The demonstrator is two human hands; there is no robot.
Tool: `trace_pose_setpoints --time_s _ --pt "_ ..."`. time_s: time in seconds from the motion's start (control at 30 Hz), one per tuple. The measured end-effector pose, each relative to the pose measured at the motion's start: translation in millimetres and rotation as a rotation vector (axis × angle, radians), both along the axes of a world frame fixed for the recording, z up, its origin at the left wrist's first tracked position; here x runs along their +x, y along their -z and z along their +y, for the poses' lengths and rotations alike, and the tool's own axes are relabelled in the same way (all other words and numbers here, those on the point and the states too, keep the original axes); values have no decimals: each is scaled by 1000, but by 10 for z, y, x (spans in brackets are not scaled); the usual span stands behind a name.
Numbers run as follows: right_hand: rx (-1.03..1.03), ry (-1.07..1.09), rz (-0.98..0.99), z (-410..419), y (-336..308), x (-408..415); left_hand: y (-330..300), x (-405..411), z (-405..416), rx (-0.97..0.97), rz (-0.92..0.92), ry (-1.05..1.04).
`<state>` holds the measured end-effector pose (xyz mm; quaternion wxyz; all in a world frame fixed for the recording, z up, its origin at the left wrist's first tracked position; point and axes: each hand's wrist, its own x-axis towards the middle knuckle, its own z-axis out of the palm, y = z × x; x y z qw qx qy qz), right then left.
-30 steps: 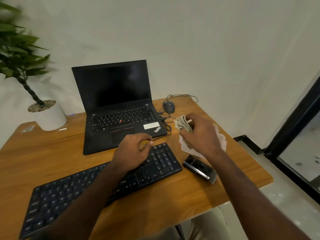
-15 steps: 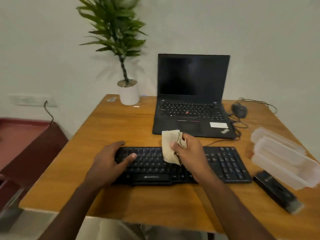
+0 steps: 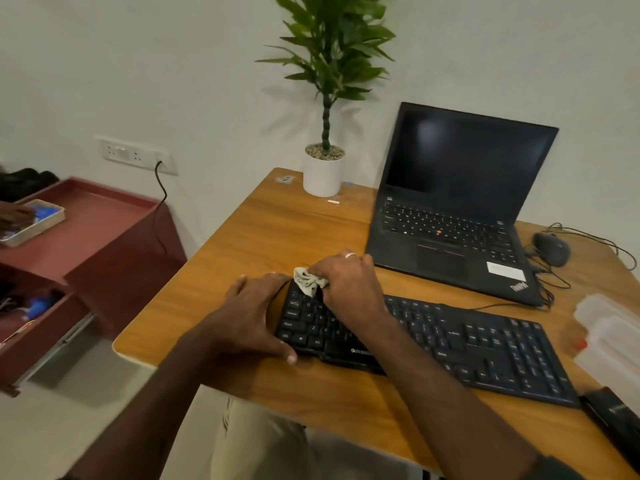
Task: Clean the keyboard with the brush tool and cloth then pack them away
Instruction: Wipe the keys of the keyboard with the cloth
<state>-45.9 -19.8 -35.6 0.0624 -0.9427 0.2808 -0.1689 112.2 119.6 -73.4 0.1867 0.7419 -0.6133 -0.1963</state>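
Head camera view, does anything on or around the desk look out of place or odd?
On the desk nothing looks spilled or damaged. The keyboard lies askew to the desk's front edge, steadied by the left hand while the right hand wipes with the cloth. Beside the desk, a drawer of the red cabinet hangs open.

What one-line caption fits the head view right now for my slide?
Right hand wipes the keyboard's left end with a bunched cloth while the left hand steadies its edge.
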Motion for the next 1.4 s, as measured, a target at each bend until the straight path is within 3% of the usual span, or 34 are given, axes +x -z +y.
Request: trace_pose_setpoints --time_s 0.07,0.27,0.63,0.8,0.87,0.93,1.0,1.1,1.17,1.27,1.4 --pt "-44 -9 72 62 40 83 21 38 -24 13 -13 24" --pt "-54 25 36 77 106 216 46 121 -37 12 -5 75" --pt "-158 -319 95 101 94 75 111 134 -42 -35 0 66" --pt "-210 -577 143 352 91 -2 119 140 -36 -29 -1 67" --pt "-88 -592 114 410 92 -101 123 133 -33 -27 -27 88" --pt "249 -481 21 325 16 -225 114 118 -33 2 -48 104" --pt "446 -346 -128 163 -61 -293 79 112 -46 49 -49 120" --pt "202 -164 -253 -59 -68 -158 -1 124 -88 113 -26 139" --pt "50 -104 -166 -69 -2 -11 -12 119 -98 124 -46 140" --pt "-35 -154 -6 36 124 61 31 109 -93 97 -78 129" --pt "-77 -226 -13 93 126 -112 48 104 -100 82 -60 112"
